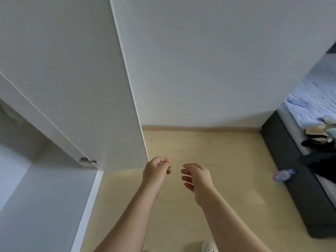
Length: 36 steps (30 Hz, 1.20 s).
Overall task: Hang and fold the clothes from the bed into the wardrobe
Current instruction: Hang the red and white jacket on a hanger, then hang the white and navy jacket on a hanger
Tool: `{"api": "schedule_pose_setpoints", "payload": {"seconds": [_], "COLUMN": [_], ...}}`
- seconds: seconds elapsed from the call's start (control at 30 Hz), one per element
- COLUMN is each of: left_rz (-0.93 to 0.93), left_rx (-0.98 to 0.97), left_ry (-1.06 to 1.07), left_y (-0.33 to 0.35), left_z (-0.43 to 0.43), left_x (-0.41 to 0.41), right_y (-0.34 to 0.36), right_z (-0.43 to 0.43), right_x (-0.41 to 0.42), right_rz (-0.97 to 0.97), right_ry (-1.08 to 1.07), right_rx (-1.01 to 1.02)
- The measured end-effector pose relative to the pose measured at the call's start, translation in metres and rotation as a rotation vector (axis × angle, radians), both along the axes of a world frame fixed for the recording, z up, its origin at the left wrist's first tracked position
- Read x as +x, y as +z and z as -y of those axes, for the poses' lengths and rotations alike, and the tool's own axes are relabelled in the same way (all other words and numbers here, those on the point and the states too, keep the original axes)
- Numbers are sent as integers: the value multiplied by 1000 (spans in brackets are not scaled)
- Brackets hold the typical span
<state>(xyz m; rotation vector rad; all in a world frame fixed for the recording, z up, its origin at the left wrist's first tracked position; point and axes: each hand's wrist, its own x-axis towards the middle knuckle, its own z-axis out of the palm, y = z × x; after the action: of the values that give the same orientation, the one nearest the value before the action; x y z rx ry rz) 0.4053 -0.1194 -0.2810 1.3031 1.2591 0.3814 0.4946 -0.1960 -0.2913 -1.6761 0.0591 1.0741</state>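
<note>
One head-worn camera looks forward and down, close above the left hand point(156, 171) and right hand point(197, 177). The wardrobe point(76, 84) lies left of them, the bed point(309, 110) right.

Wardrobe point(63, 79) left, bed point(283, 153) right, clothes point(316, 142) on bed, floor point(209, 151) between
</note>
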Motion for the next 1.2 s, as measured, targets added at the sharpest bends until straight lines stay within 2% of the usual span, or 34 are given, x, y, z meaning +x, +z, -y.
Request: {"api": "schedule_pose_setpoints", "payload": {"seconds": [0.23,0.7,0.93,1.2], "left_rz": [-1,30,9,10], "left_rx": [-9,-47,-79,-64], "left_ry": [-280,-635,-884,-1070], "left_y": [1,5,-5,-20], "left_z": [105,328,409,465], "left_x": [123,357,457,621], "right_y": [0,8,-5,-16], "right_z": [125,372,455,512], "right_x": [96,291,359,496], "right_rz": [-25,16,-2,-21], "right_ry": [-287,-713,-947,-1113], "right_rx": [29,65,84,36]}}
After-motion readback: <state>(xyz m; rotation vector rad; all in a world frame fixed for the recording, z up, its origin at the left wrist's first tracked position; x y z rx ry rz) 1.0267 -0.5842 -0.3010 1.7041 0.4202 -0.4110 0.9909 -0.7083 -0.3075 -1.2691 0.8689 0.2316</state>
